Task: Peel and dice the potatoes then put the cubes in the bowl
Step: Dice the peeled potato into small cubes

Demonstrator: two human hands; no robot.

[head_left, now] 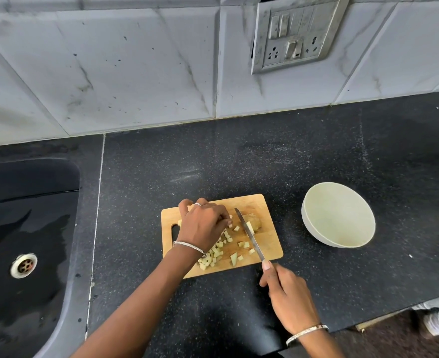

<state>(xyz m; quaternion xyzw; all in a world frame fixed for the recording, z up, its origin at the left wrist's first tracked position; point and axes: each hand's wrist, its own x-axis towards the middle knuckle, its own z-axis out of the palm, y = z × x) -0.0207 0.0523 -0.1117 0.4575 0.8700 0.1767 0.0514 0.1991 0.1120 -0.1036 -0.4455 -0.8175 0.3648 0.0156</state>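
Observation:
A wooden cutting board (267, 244) lies on the black counter. Several pale potato cubes (214, 253) are scattered on its front half. A larger potato piece (253, 222) sits at the board's right side. My left hand (203, 224) is over the board's left part, fingers curled onto potato pieces at its fingertips. My right hand (287, 293) grips the handle of a knife (249, 235); the blade runs across the board next to the larger piece. An empty white bowl (338, 220) stands right of the board.
A black sink (24, 228) with a metal drain (23, 264) fills the left side. The tiled wall behind carries a switch and socket plate (296, 34). The counter's front edge (394, 310) runs at the lower right.

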